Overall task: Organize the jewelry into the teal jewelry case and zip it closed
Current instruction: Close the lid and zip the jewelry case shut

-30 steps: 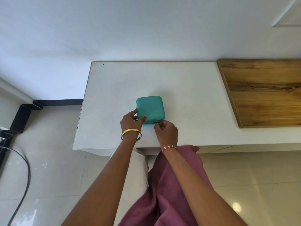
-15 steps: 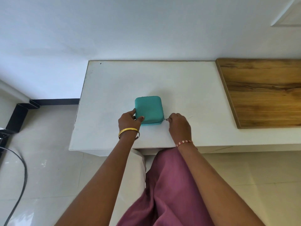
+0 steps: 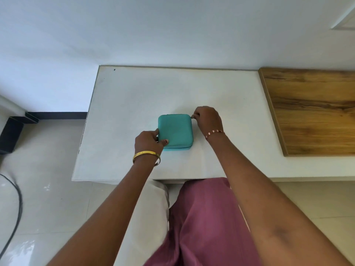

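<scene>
Your right hand has moved since a moment ago. Back then it was at the near right corner of the teal jewelry case, and before that at the near edge. Now it is up at the far right corner, with its fingers curled tight and pinching something tiny there. It looks like the zipper pull, but that bit is too small for me to be sure. Your left hand has stayed at the near left corner. It holds the case there, with the thumb on top of the lid and the fingers round the side. The case has not moved. It lies flat with its lid down, in the middle of the white table, closer to you than to the wall. I count one case, two hands, one gold bangle on your left wrist and one pink and white bracelet on your right wrist. There is one wooden board on the right side of the table, well apart from the case. I can see no words or labels on anything.
</scene>
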The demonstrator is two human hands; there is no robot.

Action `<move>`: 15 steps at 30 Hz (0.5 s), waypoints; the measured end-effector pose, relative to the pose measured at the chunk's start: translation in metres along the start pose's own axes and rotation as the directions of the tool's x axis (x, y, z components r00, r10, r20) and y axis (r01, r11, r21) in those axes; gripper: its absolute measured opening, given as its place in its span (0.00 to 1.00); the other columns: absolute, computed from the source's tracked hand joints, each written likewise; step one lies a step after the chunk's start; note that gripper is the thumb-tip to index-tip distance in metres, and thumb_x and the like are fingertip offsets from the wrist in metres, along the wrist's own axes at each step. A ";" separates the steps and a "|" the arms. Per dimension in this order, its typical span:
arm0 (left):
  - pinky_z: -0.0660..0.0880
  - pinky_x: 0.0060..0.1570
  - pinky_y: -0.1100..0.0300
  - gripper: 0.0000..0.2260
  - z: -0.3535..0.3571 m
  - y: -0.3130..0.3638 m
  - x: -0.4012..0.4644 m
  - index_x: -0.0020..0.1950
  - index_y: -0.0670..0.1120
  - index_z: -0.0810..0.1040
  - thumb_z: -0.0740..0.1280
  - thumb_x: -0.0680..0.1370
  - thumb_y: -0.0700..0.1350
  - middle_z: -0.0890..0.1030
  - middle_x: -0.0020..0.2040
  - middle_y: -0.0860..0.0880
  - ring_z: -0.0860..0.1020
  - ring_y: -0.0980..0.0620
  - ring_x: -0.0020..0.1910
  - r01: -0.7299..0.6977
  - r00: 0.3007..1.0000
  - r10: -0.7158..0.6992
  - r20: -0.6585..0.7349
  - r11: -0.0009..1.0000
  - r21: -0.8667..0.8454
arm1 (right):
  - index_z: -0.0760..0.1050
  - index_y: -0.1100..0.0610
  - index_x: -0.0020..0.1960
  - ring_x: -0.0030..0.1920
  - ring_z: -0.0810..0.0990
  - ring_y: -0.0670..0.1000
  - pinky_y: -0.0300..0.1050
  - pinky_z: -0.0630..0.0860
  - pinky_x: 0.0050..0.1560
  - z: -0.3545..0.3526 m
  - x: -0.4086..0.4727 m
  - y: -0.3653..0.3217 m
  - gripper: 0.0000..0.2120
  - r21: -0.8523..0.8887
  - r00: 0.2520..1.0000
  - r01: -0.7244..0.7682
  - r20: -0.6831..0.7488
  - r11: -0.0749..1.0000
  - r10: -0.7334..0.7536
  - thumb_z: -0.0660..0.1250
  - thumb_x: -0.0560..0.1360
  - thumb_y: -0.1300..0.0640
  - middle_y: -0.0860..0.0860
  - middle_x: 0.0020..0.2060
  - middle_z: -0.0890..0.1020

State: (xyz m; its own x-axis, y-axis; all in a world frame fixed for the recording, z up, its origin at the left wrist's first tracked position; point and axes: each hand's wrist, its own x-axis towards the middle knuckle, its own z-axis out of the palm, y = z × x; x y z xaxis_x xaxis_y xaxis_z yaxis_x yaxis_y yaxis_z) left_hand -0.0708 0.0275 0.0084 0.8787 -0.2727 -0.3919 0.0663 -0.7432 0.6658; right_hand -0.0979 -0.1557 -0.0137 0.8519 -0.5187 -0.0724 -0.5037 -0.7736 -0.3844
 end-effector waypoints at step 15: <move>0.69 0.60 0.58 0.23 -0.001 0.000 0.003 0.65 0.41 0.72 0.71 0.72 0.44 0.80 0.58 0.42 0.76 0.45 0.58 -0.011 0.999 0.009 0.035 0.999 0.032 | 0.80 0.63 0.46 0.45 0.80 0.59 0.49 0.76 0.47 0.017 0.004 -0.003 0.08 0.337 0.997 0.020 -0.081 0.941 0.008 0.63 0.73 0.65 0.60 0.44 0.83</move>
State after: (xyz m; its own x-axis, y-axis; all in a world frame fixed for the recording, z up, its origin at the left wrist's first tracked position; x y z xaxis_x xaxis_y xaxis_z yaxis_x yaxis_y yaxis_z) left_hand -0.0679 0.0273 0.0077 0.8621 -0.3010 -0.4077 0.0418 -0.7596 0.6491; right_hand -0.0899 -0.1493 -0.0281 0.8337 -0.5522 -0.0010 -0.4087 -0.6159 -0.6735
